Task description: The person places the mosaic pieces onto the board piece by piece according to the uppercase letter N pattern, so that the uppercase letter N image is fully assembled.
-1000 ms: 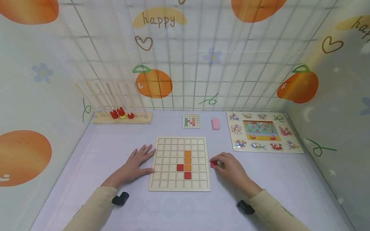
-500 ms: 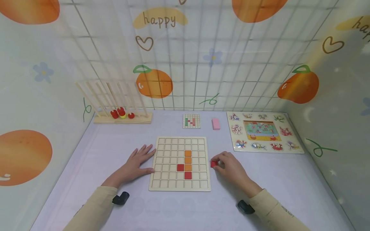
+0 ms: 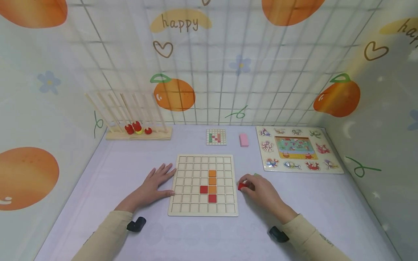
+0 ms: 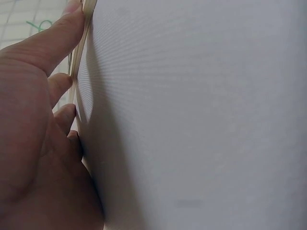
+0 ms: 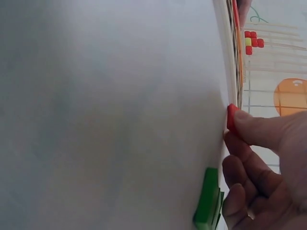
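A square wooden grid board (image 3: 187,212) lies on the table, with three orange tiles (image 3: 212,181) in a column and two red tiles (image 3: 204,189) set in its cells. Flat and spread, my left hand (image 3: 151,187) touches the board's left edge with thumb and fingertips; the left wrist view shows them at its rim. Just right of the board, my right hand (image 3: 261,190) pinches a small red tile (image 5: 231,116) between thumb and forefinger, tilted. Green tiles (image 5: 208,199) lie beside that hand's other fingers, mostly hidden by it in the head view.
A small patterned grid card (image 3: 216,137) and a pink block (image 3: 243,140) lie behind the board. At the back left stands a wooden peg rack (image 3: 112,136) with red and yellow beads. A sea-animal puzzle board (image 3: 261,152) lies at the back right.
The red tile has tilted in my right fingers, and that hand has shifted very slightly. A bit of green now shows behind the right hand. My left hand has stayed still.
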`<state>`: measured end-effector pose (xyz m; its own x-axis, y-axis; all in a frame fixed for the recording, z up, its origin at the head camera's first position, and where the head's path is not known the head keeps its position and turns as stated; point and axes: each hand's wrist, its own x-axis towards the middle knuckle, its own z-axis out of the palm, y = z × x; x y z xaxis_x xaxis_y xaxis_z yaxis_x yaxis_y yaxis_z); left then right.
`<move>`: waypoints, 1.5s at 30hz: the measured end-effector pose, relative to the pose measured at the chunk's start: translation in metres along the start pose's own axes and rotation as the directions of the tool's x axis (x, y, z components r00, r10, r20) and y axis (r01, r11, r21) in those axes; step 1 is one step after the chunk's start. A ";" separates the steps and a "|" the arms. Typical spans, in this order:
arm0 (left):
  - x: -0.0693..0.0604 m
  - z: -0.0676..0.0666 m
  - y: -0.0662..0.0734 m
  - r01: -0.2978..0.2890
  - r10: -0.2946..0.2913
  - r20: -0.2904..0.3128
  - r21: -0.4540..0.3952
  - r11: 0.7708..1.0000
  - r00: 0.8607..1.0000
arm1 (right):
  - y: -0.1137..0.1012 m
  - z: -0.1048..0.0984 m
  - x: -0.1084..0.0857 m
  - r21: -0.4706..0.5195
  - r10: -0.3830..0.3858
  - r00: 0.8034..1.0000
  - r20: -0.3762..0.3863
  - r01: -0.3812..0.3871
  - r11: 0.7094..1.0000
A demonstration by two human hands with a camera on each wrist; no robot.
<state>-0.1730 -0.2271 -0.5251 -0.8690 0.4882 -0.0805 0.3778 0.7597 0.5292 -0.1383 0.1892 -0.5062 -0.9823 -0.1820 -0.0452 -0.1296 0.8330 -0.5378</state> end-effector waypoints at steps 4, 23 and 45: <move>0.000 0.000 -0.001 0.002 -0.002 -0.001 -0.001 1.000 1.000 | 0.000 0.000 0.000 0.009 -0.001 1.000 0.001 0.001 1.000; 0.000 0.000 0.000 0.003 -0.003 0.005 -0.005 1.000 1.000 | -0.008 -0.003 0.008 0.158 -0.065 0.998 -0.015 0.067 0.985; -0.001 -0.001 0.002 0.005 -0.005 0.008 0.001 1.000 1.000 | -0.048 0.017 0.030 0.255 -0.120 0.992 0.029 0.109 0.961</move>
<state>-0.1724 -0.2267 -0.5233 -0.8684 0.4877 -0.0898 0.3736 0.7624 0.5283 -0.1597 0.1348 -0.4955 -0.9554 -0.2953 -0.0045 -0.1966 0.6471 -0.7366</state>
